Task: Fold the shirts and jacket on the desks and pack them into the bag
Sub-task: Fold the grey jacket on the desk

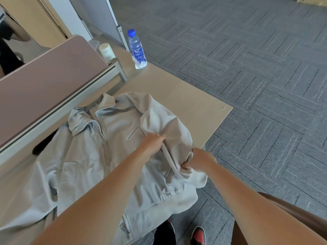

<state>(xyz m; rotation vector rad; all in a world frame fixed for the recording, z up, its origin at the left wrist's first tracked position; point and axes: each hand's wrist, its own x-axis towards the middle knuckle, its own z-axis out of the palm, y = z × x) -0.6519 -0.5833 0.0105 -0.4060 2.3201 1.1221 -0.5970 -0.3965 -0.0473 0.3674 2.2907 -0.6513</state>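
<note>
A: Where's the jacket [85,156]?
B: Flat on the tabletop [185,96], collar far; both hands grip its sleeve [168,124], left hand [154,141] over the chest, right hand [199,160] nearer the edge, sleeve running between

Light grey zip-front jacket [115,138] lies front-up on beige desk [185,96], collar at far side, hem drooping over near edge. One sleeve folded across chest, gripped by left hand [153,141] and right hand [199,160]; other sleeve spread leftward.
</note>
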